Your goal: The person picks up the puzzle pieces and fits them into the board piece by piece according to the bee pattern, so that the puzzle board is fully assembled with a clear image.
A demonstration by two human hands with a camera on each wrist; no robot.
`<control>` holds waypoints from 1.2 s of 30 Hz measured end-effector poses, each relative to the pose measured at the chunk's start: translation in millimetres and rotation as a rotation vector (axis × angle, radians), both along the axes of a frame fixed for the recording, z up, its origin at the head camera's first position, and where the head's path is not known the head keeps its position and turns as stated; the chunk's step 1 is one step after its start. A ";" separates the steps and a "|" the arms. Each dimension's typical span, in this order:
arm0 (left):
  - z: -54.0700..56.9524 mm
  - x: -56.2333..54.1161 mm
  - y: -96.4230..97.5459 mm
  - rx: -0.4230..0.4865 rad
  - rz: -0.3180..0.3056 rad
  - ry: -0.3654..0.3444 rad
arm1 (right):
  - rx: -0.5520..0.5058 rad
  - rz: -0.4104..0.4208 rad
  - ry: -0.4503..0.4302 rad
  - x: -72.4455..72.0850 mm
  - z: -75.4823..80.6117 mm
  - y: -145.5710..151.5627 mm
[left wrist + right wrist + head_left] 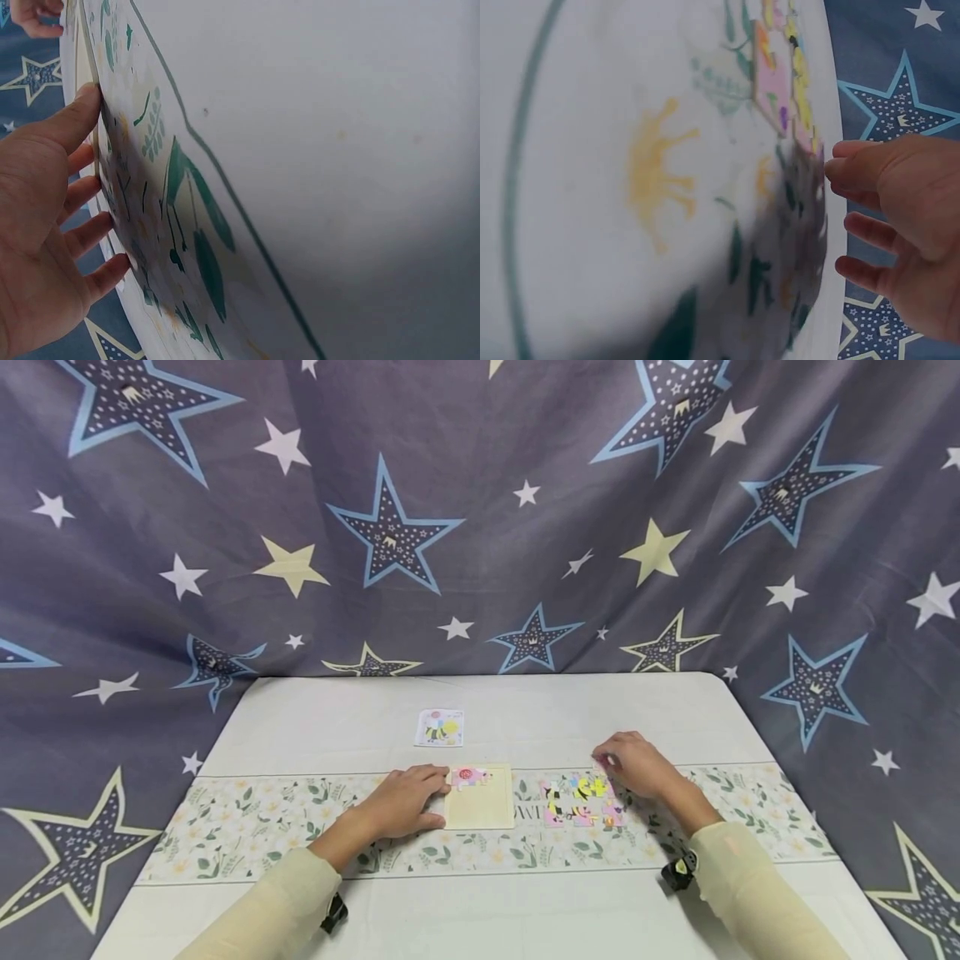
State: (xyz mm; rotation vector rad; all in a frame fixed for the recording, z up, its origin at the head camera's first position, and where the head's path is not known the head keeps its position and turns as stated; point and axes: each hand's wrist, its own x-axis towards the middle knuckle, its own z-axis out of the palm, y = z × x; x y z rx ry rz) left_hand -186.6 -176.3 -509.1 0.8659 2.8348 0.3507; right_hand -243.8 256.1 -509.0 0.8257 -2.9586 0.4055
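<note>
A shallow cream puzzle tray [480, 806] lies on the table with joined pink puzzle pieces [472, 777] in its upper left corner. My left hand [408, 800] rests at the tray's left edge, its thumb [79, 112] against the border and its fingers loosely spread. To the right of the tray, several loose pink, yellow and black puzzle pieces [585, 812] lie close together. My right hand [636, 763] is at the upper right of this group, thumb and forefinger pinching a pink puzzle piece that the fingertips mostly hide.
A square picture card [439, 727] with a bee on it lies behind the tray. A floral band [255, 814] runs across the white table [450, 918]. Behind the table's back edge hangs a dark star-patterned curtain [480, 560].
</note>
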 end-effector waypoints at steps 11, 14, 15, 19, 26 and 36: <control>-0.7 0.4 0.4 0.003 0.005 -0.009 | -0.030 0.009 0.024 1.4 -6.7 0.9; -0.7 0.4 0.4 0.000 0.003 -0.006 | -0.027 0.008 0.017 1.1 -6.5 1.0; -0.5 0.5 0.5 0.001 0.003 -0.005 | -0.024 0.008 0.017 0.9 -6.4 1.1; -0.2 0.3 0.5 0.001 0.002 -0.005 | -0.015 0.014 0.026 0.0 -6.7 1.9; -1.5 -0.4 0.8 -0.008 0.003 -0.008 | -0.033 0.024 0.019 0.8 -5.4 -2.2; -0.7 -0.3 0.6 -0.006 0.008 -0.017 | -0.071 0.101 0.042 5.9 1.0 -28.2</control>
